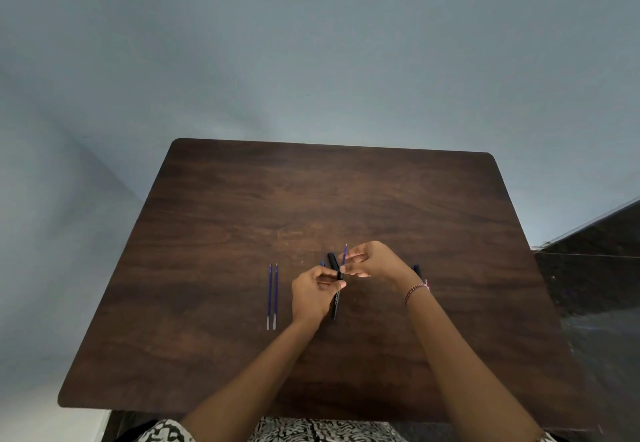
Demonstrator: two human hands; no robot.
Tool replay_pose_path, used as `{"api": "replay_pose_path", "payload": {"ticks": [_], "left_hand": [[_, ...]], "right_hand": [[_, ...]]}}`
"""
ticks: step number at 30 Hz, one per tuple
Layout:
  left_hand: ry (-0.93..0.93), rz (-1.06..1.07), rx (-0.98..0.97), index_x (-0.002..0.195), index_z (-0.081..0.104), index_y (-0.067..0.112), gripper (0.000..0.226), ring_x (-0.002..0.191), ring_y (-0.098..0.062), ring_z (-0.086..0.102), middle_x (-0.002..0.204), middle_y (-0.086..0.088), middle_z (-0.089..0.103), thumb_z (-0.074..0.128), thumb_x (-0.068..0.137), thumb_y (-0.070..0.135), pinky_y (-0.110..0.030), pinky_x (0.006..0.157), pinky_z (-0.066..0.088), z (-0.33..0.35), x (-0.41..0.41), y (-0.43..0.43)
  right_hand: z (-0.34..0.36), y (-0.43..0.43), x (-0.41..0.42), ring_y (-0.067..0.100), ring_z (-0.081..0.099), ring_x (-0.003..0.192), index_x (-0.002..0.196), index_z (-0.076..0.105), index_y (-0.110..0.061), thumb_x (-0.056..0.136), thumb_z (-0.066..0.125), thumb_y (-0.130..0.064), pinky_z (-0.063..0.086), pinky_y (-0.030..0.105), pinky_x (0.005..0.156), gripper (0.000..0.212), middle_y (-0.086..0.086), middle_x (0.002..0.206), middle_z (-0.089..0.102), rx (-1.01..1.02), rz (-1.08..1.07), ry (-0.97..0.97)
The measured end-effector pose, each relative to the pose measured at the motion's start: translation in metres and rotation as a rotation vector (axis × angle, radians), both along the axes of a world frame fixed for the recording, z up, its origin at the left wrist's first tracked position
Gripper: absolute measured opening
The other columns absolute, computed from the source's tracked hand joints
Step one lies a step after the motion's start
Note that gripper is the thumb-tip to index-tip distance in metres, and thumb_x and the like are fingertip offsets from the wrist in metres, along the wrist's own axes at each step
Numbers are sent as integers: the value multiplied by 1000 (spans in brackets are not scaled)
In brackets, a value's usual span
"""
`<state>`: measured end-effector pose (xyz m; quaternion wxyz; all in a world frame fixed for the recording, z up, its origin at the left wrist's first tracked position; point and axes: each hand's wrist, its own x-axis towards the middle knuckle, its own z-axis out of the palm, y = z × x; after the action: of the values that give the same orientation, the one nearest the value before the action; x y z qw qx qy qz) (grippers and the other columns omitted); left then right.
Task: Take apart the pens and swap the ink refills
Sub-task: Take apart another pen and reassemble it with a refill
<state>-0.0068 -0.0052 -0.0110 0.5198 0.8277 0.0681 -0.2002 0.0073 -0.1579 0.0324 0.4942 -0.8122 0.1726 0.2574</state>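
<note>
Dark wooden table [242, 199], near the middle: left hand [311, 294] grips a slim black pen barrel [336, 304] (white print, too blurry to read), and right hand [372, 261] pinches the thin blue refill [344, 254] at its top end.

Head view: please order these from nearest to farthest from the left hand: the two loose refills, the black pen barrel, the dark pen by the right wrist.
1. Black pen barrel: held in the left hand itself.
2. Two loose refills: lying side by side, just to its left.
3. Dark pen: on the right, past the right hand.
</note>
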Motion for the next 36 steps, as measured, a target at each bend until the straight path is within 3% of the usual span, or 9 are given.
{"api": "replay_pose_path", "payload": {"ticks": [3, 6, 8, 11, 16, 21, 29, 36], "left_hand": [[-15, 30, -21, 80, 69, 21, 18, 69, 3, 63, 72, 12, 67, 81, 69, 13, -16, 68, 53, 0, 1, 2], [-24, 59, -52, 77, 68, 21, 19, 68, 4, 63, 71, 11, 67, 82, 68, 11, -8, 64, 47, 0, -1, 6], [-34, 74, -71, 75, 67, 24, 22, 68, 4, 64, 70, 13, 67, 82, 68, 10, -7, 64, 47, 0, -2, 10], [-57, 101, -99, 72, 65, 28, 28, 65, 6, 63, 68, 15, 67, 82, 66, 8, -6, 63, 49, -2, -4, 15], [-97, 128, -111, 71, 65, 26, 26, 68, -3, 66, 71, 7, 70, 82, 66, 7, -15, 69, 53, -4, -5, 24], [-109, 111, -100, 72, 65, 28, 28, 67, 5, 65, 71, 13, 68, 82, 66, 7, -9, 67, 52, -2, -7, 29], [-90, 95, -99, 82, 68, 13, 19, 72, 4, 64, 77, 7, 69, 80, 69, 5, -4, 65, 49, 2, -9, 32], [-89, 94, -109, 84, 69, 11, 19, 73, 1, 64, 78, 5, 69, 80, 69, 6, -5, 65, 50, 4, -7, 34]], "right_hand": [[2, -5, 1, 12, 63, 89, 120, 63, -6, 79, 74, -13, 50, 17, 72, 43, 10, 107, 70, 19, 42, 5], [-1, -11, 3, 6, 61, 75, 116, 65, -8, 83, 70, -10, 50, 15, 68, 34, -2, 84, 69, 4, -20, 0], [-9, -6, 6, 7, 61, 69, 105, 71, -10, 84, 68, -12, 53, 22, 71, 21, -3, 76, 69, -161, -71, -71], [-21, 17, 5, 19, 67, 85, 89, 75, -18, 81, 69, -26, 54, 32, 79, 13, 3, 91, 73, -415, -110, -124], [-33, 53, 1, 34, 66, 87, 82, 72, -14, 83, 58, -27, 46, 30, 64, 19, 9, 89, 70, -643, 44, -188], [-42, 65, 2, 35, 65, 89, 80, 65, -9, 84, 49, -8, 43, 32, 64, 17, 12, 91, 69, -701, 109, -180], [-46, 71, 6, 33, 66, 90, 85, 64, -7, 85, 52, -1, 40, 32, 61, 13, 12, 93, 68, -775, 172, -157], [-49, 72, 8, 32, 65, 89, 84, 63, -5, 85, 54, -1, 44, 34, 63, 9, 12, 91, 67, -707, 69, -118]]}}
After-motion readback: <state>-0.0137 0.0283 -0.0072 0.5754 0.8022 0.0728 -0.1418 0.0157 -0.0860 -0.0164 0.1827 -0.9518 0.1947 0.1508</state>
